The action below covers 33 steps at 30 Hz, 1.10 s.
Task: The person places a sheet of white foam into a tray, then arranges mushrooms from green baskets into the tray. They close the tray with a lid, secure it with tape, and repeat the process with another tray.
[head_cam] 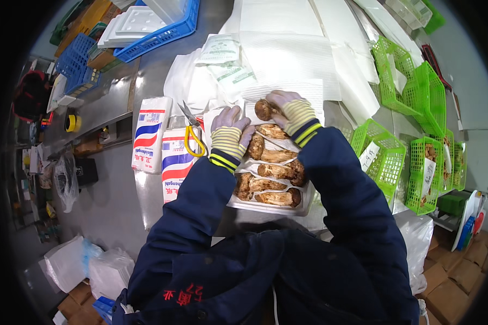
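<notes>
My right hand (290, 107), in a pale glove with a striped cuff, grips a brown matsutake-like mushroom (263, 110) by its stem end. It holds the mushroom over the far end of a white tray (305, 209). In the tray several mushrooms (278, 171) lie crosswise in rows, with folded white paper strips between them. My left hand (229, 128), gloved alike, rests at the tray's far left corner with thumb and fingers apart. Nothing shows in its grasp. White paper sheeting (282, 87) lies under and beyond both hands.
Left of the tray are scissors with yellow handles (191, 142) on wrapped tissue packs (152, 134). Printed sachets (219, 48) lie on the paper. Green plastic baskets (378, 154) line the right side, some holding mushrooms. A blue crate (162, 38) with white foam trays stands far left.
</notes>
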Available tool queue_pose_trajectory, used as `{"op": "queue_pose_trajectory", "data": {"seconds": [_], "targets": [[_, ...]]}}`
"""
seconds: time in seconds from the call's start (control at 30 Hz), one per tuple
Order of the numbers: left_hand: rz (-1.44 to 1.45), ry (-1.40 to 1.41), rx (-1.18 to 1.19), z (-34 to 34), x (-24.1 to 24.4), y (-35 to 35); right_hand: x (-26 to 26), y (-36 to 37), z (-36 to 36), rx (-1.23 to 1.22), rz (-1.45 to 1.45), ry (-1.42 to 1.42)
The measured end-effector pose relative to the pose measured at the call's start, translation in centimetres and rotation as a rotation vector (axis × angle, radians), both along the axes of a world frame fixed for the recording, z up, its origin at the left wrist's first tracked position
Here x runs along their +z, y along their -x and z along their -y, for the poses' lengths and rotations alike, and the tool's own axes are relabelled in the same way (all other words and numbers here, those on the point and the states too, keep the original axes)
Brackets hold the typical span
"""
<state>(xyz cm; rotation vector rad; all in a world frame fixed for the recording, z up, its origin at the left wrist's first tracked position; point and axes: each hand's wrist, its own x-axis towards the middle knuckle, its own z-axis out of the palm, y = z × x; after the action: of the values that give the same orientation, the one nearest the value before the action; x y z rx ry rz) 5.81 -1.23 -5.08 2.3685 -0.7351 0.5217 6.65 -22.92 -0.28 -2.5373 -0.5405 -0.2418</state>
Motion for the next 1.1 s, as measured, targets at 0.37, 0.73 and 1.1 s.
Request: {"op": "queue_pose_trajectory", "data": {"seconds": [0.37, 0.73, 1.1], "targets": [[-0.144, -0.381, -0.18, 1.6, 2.1, -1.7, -2.5, 2.9, -0.8, -0.06, -0.002, 0.262], [-0.355, 0.249, -0.013, 0.2, 0.1, -2.7, -0.9, 3.7, 3.2, -0.528, 0.057, -0.416], [-0.984, 0.512, 0.09, 2.9, -0.6, -7.3, -8.1, 3.7, 6.5, -0.859, -0.288, -0.46]]}}
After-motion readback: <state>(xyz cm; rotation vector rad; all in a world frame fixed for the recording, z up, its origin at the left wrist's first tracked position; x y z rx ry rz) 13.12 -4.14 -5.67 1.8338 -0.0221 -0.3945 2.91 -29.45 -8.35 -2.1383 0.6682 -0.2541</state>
